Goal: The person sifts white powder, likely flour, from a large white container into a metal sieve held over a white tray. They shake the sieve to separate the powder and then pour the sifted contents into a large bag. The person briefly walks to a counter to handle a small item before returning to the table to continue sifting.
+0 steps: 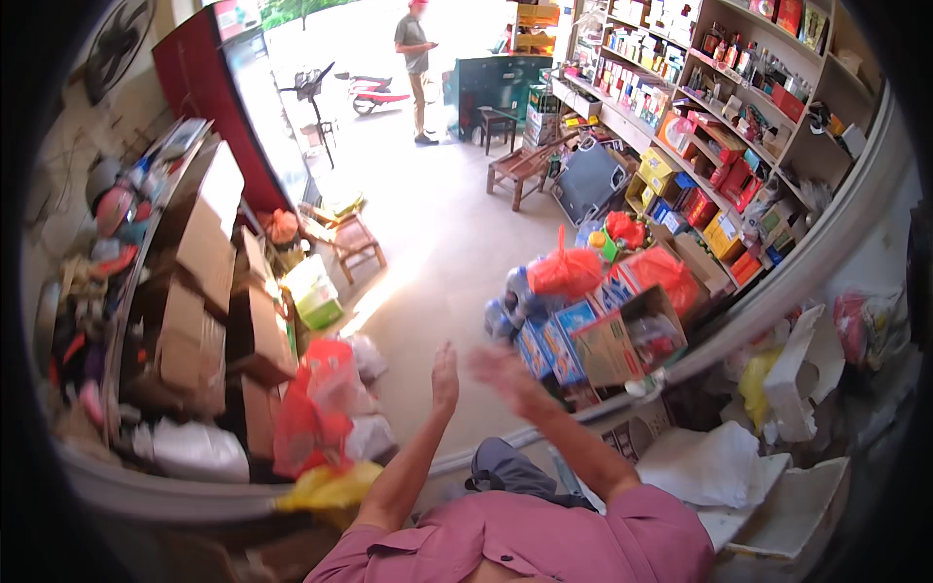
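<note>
Both my hands are raised in front of me over the pale floor, a short gap between them, with nothing held in either. My left hand (pixel 445 378) shows edge-on, its fingers straight and pointing away from me. Somewhat blurred, my right hand (pixel 506 374) has its fingers stretched out toward the left one. Nearest to the right hand are blue cartons (pixel 550 348) and large clear bottles (pixel 499 317), which it does not visibly touch. Red plastic bags (pixel 321 394) lie to the left of my left forearm.
Open brown cartons (pixel 199 335) line the left side. An open carton (pixel 622 350) and a red bag (pixel 564 269) stand right. Beyond are a wooden chair (pixel 356 243), a low wooden stool (pixel 518 175), stocked shelves (pixel 671 107) and a standing person (pixel 416 68) near a parked scooter (pixel 374 94).
</note>
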### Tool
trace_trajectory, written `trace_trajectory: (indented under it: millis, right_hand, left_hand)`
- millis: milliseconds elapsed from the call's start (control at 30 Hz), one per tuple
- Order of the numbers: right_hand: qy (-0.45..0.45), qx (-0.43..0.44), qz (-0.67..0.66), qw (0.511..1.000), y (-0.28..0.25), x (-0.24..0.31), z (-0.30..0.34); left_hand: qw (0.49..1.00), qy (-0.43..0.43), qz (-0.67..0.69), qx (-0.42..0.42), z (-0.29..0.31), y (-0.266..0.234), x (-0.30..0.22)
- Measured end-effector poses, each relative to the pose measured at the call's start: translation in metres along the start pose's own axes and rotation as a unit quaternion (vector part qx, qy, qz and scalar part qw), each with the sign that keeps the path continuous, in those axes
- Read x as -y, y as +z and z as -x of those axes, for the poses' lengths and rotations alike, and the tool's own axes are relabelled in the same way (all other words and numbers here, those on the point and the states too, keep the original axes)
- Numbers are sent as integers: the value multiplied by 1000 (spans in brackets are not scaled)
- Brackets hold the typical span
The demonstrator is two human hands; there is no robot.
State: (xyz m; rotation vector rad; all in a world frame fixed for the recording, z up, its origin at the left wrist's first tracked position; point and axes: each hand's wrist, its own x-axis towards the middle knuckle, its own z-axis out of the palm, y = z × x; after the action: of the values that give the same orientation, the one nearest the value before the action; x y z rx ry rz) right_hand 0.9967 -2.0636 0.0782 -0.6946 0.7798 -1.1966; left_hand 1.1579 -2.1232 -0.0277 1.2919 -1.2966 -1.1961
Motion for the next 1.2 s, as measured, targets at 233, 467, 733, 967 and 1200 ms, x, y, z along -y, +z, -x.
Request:
trace_trajectory:
  millis: [233,467,733,967,1200]
  right_hand:
    - [-439,-144,368,807,-29,100,-269]
    - [-88,102,733,667,-164,79,-535]
    - [173,-112,-202,958,-137,35,-857]
    - [-23,-115,7,993,-232,337,-968]
    - [-208,-354,201,889,-477,652,-1083]
  left_hand:
    - [928,-192,316,-35,-316,68,-1]
    - [987,-111,107,40,-457,-34,-79]
    - [929,257,-264,23,-755,27,-44]
    - [943,140,-303,14,-1086,10,40]
    - [963,-19,-261,58,-1268,57,117]
